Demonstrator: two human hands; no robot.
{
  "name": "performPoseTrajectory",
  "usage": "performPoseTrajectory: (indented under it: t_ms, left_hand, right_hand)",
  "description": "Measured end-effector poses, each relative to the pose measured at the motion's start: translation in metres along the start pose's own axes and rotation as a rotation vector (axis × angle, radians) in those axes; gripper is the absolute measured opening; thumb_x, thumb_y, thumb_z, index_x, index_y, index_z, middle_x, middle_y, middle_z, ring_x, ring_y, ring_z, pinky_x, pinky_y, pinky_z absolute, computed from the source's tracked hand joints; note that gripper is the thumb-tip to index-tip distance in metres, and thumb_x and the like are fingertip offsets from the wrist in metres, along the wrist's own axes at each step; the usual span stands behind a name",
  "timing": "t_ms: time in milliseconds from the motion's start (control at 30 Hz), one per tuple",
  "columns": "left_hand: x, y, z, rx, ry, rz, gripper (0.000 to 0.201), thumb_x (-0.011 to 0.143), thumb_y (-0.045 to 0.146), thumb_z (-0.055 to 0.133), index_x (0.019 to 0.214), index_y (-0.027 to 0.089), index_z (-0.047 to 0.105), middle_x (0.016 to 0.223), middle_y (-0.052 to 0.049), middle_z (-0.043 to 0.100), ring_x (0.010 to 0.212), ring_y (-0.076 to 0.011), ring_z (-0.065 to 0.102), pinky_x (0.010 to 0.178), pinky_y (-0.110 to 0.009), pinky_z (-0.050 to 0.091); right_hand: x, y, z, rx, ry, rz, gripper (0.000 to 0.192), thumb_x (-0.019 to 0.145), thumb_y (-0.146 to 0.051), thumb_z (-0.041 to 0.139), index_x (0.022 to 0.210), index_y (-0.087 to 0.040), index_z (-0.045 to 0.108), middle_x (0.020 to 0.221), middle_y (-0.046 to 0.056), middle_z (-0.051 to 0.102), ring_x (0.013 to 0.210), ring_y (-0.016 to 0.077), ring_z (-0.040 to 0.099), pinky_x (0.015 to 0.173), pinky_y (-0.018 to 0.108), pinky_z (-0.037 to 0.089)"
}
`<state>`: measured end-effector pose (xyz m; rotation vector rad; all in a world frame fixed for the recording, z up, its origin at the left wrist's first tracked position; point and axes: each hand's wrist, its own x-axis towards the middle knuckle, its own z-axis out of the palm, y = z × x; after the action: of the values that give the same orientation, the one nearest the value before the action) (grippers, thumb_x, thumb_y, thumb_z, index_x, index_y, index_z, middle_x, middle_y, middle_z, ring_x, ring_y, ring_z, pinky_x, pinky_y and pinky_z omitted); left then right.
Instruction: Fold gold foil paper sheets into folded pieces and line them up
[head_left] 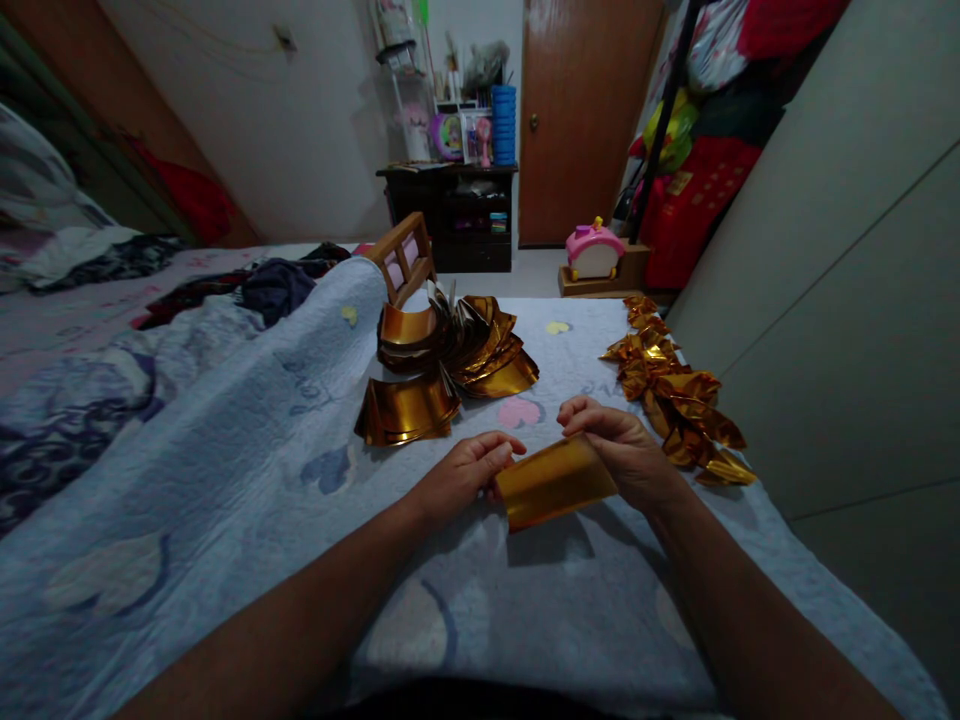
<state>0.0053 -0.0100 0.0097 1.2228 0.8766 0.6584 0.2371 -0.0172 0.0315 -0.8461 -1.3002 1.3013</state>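
A flat sheet of gold foil paper [556, 484] is held just above the blue bedspread, its shadow falling below. My left hand [480, 468] pinches the sheet's left corner between thumb and fingers. At the upper right edge, my right hand [611, 445] grips it with thumb and fingers, some of them hidden behind the paper. Beyond my left hand lie loose stacks of curled gold foil sheets [409, 408]. To the right of my right hand is a row of folded gold foil pieces [667, 395], pointed and crumpled in shape.
The blue patterned bedspread [315, 560] covers the surface beneath my hands and rises at the left. Clothes [277, 285] lie farther left. A wooden bed rail [405, 258] and a pink toy [594, 250] stand at the far end. A pale cabinet [847, 300] borders the right side.
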Motion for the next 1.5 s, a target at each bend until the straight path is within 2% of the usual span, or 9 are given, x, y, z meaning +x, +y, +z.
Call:
performPoseTrajectory:
  t_ms: [200, 433, 567, 867, 967, 1100, 1233, 1367, 1500]
  left_hand:
    - [-0.003, -0.001, 0.000, -0.131, -0.080, -0.104, 0.058, 0.085, 0.064, 0.064, 0.118, 0.016, 0.060, 0.062, 0.002, 0.059, 0.045, -0.0098, 0.052, 0.045, -0.019, 0.039]
    - [-0.001, 0.001, 0.000, -0.265, -0.068, -0.081, 0.043, 0.076, 0.035, 0.083, 0.111, 0.017, 0.065, 0.099, -0.005, 0.067, 0.065, -0.0086, 0.058, 0.059, -0.020, 0.044]
    - [0.000, -0.001, 0.000, -0.281, -0.050, -0.064, 0.041, 0.074, 0.032, 0.083, 0.108, 0.017, 0.067, 0.102, -0.006, 0.067, 0.077, -0.0125, 0.061, 0.067, -0.022, 0.044]
    - [-0.006, 0.000, 0.009, 0.098, 0.086, 0.140, 0.027, 0.079, 0.040, 0.078, 0.099, 0.021, 0.073, 0.104, -0.006, 0.062, 0.091, -0.0187, 0.059, 0.077, -0.028, 0.046]
    - [-0.008, 0.000, 0.009, -0.075, 0.069, 0.105, 0.040, 0.087, 0.056, 0.065, 0.103, 0.021, 0.073, 0.097, -0.006, 0.064, 0.082, -0.0176, 0.059, 0.071, -0.028, 0.046]
    - [-0.010, 0.000, 0.006, -0.240, -0.052, 0.200, 0.062, 0.074, 0.067, 0.074, 0.116, 0.021, 0.071, 0.113, -0.011, 0.066, 0.100, -0.0255, 0.062, 0.082, -0.032, 0.049]
    - [-0.013, 0.004, 0.006, -0.041, -0.039, 0.251, 0.063, 0.073, 0.045, 0.084, 0.128, 0.024, 0.063, 0.119, -0.010, 0.065, 0.107, -0.0267, 0.062, 0.087, -0.033, 0.049]
    - [-0.015, 0.008, 0.009, 0.249, 0.062, 0.362, 0.045, 0.086, 0.028, 0.071, 0.130, 0.023, 0.063, 0.117, -0.009, 0.069, 0.106, -0.0240, 0.064, 0.092, -0.035, 0.049]
    - [-0.014, 0.010, 0.009, 0.375, 0.021, 0.480, 0.030, 0.091, 0.021, 0.062, 0.120, 0.021, 0.071, 0.114, -0.009, 0.072, 0.107, -0.0235, 0.065, 0.097, -0.037, 0.048]
  right_hand:
    - [0.000, 0.004, -0.003, 0.008, -0.007, -0.039, 0.016, 0.076, -0.041, 0.082, 0.077, -0.026, 0.080, 0.098, 0.005, 0.063, 0.092, 0.0196, 0.056, 0.083, 0.033, 0.045]
    - [-0.001, 0.008, -0.001, 0.037, -0.087, -0.028, 0.011, 0.079, -0.036, 0.081, 0.081, -0.026, 0.079, 0.097, 0.004, 0.066, 0.092, 0.0189, 0.059, 0.084, 0.033, 0.047]
    - [-0.002, 0.009, -0.001, 0.042, -0.110, -0.039, 0.009, 0.080, -0.033, 0.080, 0.083, -0.025, 0.078, 0.091, 0.003, 0.066, 0.090, 0.0180, 0.060, 0.083, 0.031, 0.047]
    - [-0.004, 0.008, 0.004, 0.044, -0.068, 0.081, 0.018, 0.074, -0.031, 0.084, 0.083, -0.022, 0.071, 0.079, 0.000, 0.065, 0.071, 0.0133, 0.059, 0.066, 0.026, 0.047]
    - [-0.005, 0.007, 0.008, 0.053, -0.084, 0.128, 0.033, 0.074, -0.028, 0.083, 0.101, -0.023, 0.065, 0.082, -0.001, 0.065, 0.070, 0.0120, 0.060, 0.062, 0.023, 0.045]
    - [-0.006, 0.010, 0.013, -0.019, -0.116, 0.166, 0.045, 0.078, -0.025, 0.077, 0.115, -0.025, 0.052, 0.081, -0.003, 0.063, 0.064, 0.0110, 0.058, 0.057, 0.022, 0.043]
    - [-0.006, 0.015, 0.018, -0.130, -0.114, 0.144, 0.049, 0.080, -0.024, 0.072, 0.121, -0.026, 0.047, 0.082, -0.004, 0.060, 0.065, 0.0120, 0.056, 0.055, 0.022, 0.042]
    - [-0.005, 0.019, 0.021, -0.183, -0.084, 0.106, 0.054, 0.079, -0.023, 0.071, 0.127, -0.026, 0.044, 0.083, -0.003, 0.059, 0.066, 0.0128, 0.055, 0.057, 0.023, 0.043]
    - [-0.004, 0.020, 0.022, -0.201, -0.057, 0.067, 0.059, 0.078, -0.024, 0.073, 0.129, -0.027, 0.044, 0.084, -0.003, 0.060, 0.070, 0.0136, 0.056, 0.060, 0.024, 0.043]
